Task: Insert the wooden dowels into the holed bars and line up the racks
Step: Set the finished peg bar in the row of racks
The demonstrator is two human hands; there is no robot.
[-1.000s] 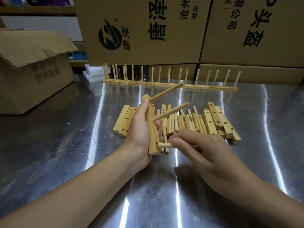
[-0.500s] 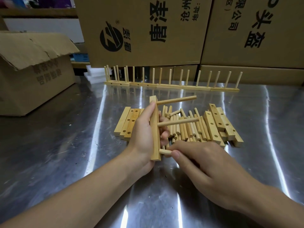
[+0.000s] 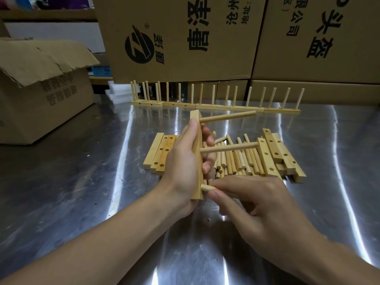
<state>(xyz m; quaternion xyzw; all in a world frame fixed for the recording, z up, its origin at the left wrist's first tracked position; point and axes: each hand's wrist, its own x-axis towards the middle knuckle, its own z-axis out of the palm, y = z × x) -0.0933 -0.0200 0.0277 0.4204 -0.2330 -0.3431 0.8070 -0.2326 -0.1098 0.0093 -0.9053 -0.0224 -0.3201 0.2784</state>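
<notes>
My left hand point(image 3: 183, 161) grips a holed wooden bar point(image 3: 197, 128) held upright on end above the table. Two dowels stick out of it to the right, an upper dowel point(image 3: 228, 117) and a middle dowel point(image 3: 230, 147). My right hand point(image 3: 253, 204) pinches a third dowel point(image 3: 206, 187) whose tip sits at the bar's lowest hole; most of that dowel is hidden in my fingers. Behind lie a pile of loose dowels point(image 3: 238, 161) and stacks of holed bars on the left point(image 3: 159, 153) and right point(image 3: 275, 153). Finished racks point(image 3: 216, 106) stand in a row at the back.
The work surface is a shiny metal table point(image 3: 82, 202). An open cardboard box point(image 3: 41, 89) sits at the left. Large printed cartons point(image 3: 185, 38) form a wall just behind the row of racks. White foam pieces point(image 3: 117, 93) lie at the back left.
My left hand has turned the bar more upright, so its two dowels swung from slanting up to nearly level. My right hand stays with the third dowel at the bottom hole.
</notes>
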